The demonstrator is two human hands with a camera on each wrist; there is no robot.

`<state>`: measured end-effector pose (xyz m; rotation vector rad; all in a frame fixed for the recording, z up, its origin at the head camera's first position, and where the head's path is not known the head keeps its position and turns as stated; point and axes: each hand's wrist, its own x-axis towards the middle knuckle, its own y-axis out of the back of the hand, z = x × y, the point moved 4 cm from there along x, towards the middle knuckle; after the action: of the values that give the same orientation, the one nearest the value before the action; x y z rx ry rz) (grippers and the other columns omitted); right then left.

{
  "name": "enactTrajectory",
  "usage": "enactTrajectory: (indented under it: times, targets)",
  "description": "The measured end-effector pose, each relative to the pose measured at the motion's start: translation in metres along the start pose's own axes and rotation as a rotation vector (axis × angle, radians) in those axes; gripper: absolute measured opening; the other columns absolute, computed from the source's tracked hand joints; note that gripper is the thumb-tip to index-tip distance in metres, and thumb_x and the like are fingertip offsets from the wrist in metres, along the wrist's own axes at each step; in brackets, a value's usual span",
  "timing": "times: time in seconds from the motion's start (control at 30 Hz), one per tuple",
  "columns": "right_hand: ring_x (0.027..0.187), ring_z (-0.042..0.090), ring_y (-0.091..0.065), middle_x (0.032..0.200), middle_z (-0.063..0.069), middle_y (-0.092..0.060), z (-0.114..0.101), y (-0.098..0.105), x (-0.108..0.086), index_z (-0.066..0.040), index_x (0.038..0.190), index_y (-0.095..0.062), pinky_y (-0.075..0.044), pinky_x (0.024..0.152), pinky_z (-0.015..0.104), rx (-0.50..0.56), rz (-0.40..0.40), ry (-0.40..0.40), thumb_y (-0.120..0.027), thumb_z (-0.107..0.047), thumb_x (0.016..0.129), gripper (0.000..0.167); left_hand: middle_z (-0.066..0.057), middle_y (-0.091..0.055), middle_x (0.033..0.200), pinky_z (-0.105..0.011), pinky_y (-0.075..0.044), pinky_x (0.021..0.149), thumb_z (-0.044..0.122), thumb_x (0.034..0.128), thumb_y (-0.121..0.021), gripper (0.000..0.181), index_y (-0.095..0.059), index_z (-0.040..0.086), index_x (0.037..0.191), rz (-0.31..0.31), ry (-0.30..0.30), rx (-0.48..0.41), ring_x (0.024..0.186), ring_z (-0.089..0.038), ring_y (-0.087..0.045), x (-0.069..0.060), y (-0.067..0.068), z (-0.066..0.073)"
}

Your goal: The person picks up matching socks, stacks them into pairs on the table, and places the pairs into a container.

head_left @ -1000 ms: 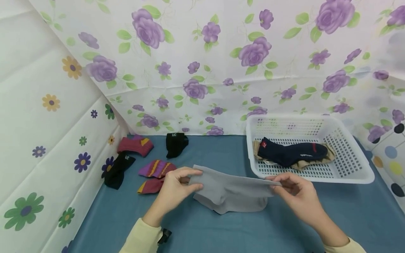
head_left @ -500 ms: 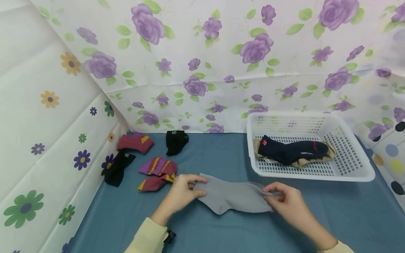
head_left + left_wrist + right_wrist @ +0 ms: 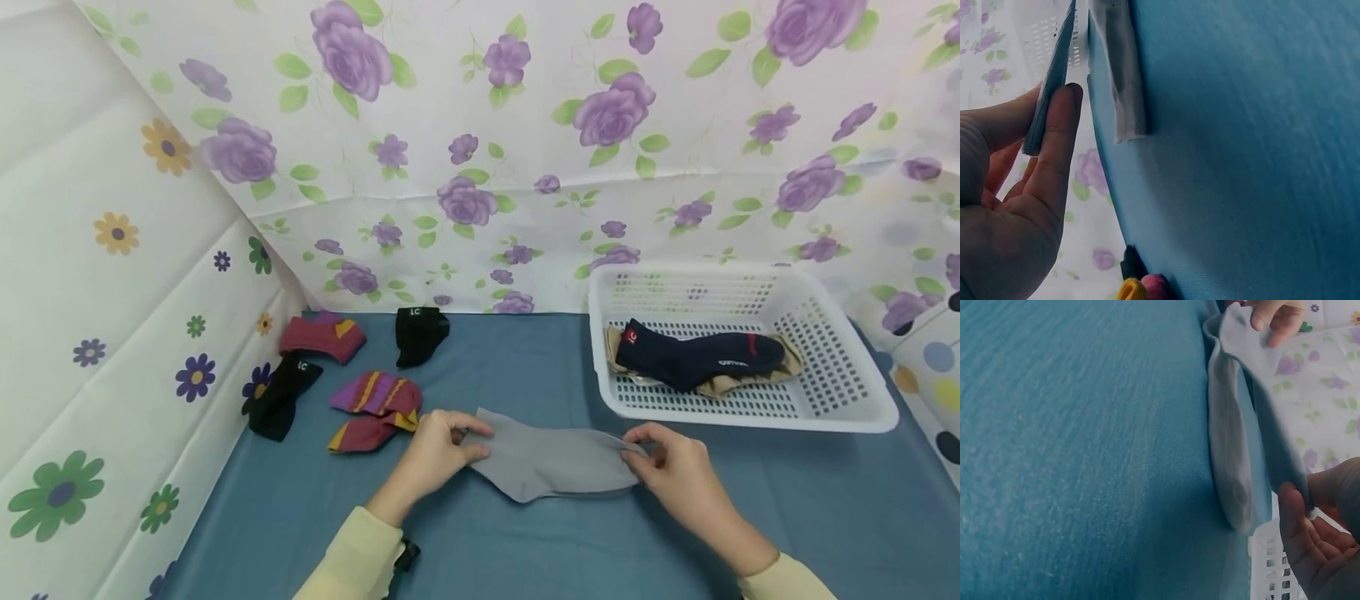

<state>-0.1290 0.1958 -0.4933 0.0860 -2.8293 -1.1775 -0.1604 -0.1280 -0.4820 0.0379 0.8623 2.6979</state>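
My left hand (image 3: pixel 441 454) pinches one end of a plain grey sock (image 3: pixel 558 460), while the fingers and thumb of my right hand (image 3: pixel 678 477) pinch the other end. The sock is stretched sideways between them. A second grey sock (image 3: pixel 1229 440) lies on the blue cloth beneath it. Both wrist views show a gap between the two socks; from the head view the upper one hides nearly all of the lower one. In the left wrist view, the left thumb and fingers (image 3: pixel 1060 131) press the held sock's edge from both sides.
At the right, a white plastic basket (image 3: pixel 750 422) holds a navy sock (image 3: pixel 690 358) on beige socks (image 3: pixel 791 362). Left on the blue cloth (image 3: pixel 525 558) lie black socks (image 3: pixel 281 400) and maroon socks (image 3: pixel 322 340), some striped purple and yellow. Floral sheets (image 3: pixel 420 183) stand behind.
Both hands have come down toward the cloth with the held grey sock. It now covers the lower grey sock, which showed more below it a second ago. The right hand moved slightly left lately.
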Motion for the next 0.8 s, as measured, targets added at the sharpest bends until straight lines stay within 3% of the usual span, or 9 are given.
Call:
enactTrajectory:
  times: [0.1,0.27,0.33,0.43,0.53,0.67,0.8]
  targets:
    - [0.041,0.005,-0.048,0.079,-0.006,-0.066,-0.001,-0.001,0.002,-0.024,0.098,-0.064,-0.04,0.04,0.024,-0.022,0.011,0.016,-0.072,-0.022,0.082,0.018,0.002,-0.06,0.073,-0.021,-0.033,0.042,0.018,0.0787,-0.076,0.017,-0.074,0.024,0.095,0.005,0.01,0.025,0.043,-0.007,-0.035,0.002,0.0,-0.003]
    - [0.044,0.002,-0.05,0.098,-0.004,-0.069,-0.002,-0.004,0.004,-0.024,0.112,-0.062,-0.042,0.042,0.023,-0.019,0.005,0.046,-0.075,-0.022,0.08,0.035,0.0,-0.053,0.065,-0.021,-0.033,0.043,0.014,0.0794,-0.075,0.017,-0.074,0.021,0.095,0.012,0.011,0.066,0.047,-0.009,-0.039,0.007,-0.003,-0.007]
    - [0.046,0.001,-0.05,0.097,-0.005,-0.068,-0.002,-0.004,0.004,-0.026,0.111,-0.064,-0.042,0.044,0.022,-0.031,0.0,0.079,-0.076,-0.021,0.079,0.035,-0.001,-0.05,0.063,-0.021,-0.033,0.044,0.014,0.0795,-0.075,0.018,-0.074,0.021,0.096,0.01,0.011,0.08,0.05,-0.01,-0.041,0.008,-0.005,-0.009]
    - [0.06,0.0,-0.057,0.1,-0.006,-0.067,-0.003,-0.005,0.004,-0.029,0.098,-0.07,-0.047,0.051,0.019,-0.066,-0.003,0.172,-0.076,-0.017,0.077,0.024,0.001,-0.051,0.065,-0.022,-0.034,0.047,0.016,0.08,-0.074,0.018,-0.073,0.022,0.097,0.003,0.016,0.095,0.055,-0.011,-0.043,0.008,-0.008,-0.012]
    - [0.084,0.003,-0.064,0.11,-0.005,-0.066,-0.004,-0.006,0.002,-0.028,0.091,-0.073,-0.053,0.066,0.019,-0.118,-0.012,0.255,-0.076,-0.017,0.077,0.018,0.0,-0.052,0.066,-0.023,-0.034,0.048,0.016,0.0807,-0.074,0.019,-0.073,0.022,0.098,0.003,0.025,0.105,0.057,-0.012,-0.044,0.006,-0.01,-0.014]
    - [0.1,0.011,-0.065,0.116,-0.002,-0.066,-0.001,-0.009,0.001,-0.022,0.105,-0.072,-0.054,0.077,0.027,-0.188,-0.049,0.283,-0.075,-0.023,0.079,0.026,-0.002,-0.051,0.067,-0.023,-0.033,0.049,0.016,0.0812,-0.073,0.019,-0.072,0.021,0.1,0.009,0.042,0.115,0.058,-0.013,-0.043,0.004,-0.011,-0.014]
    - [0.104,0.016,-0.065,0.12,0.002,-0.065,0.0,-0.011,0.002,-0.016,0.113,-0.069,-0.054,0.08,0.031,-0.237,-0.073,0.288,-0.075,-0.025,0.079,0.036,-0.001,-0.051,0.071,-0.023,-0.035,0.052,0.017,0.0812,-0.073,0.02,-0.072,0.02,0.1,0.011,0.059,0.132,0.062,-0.013,-0.044,0.005,-0.011,-0.014]
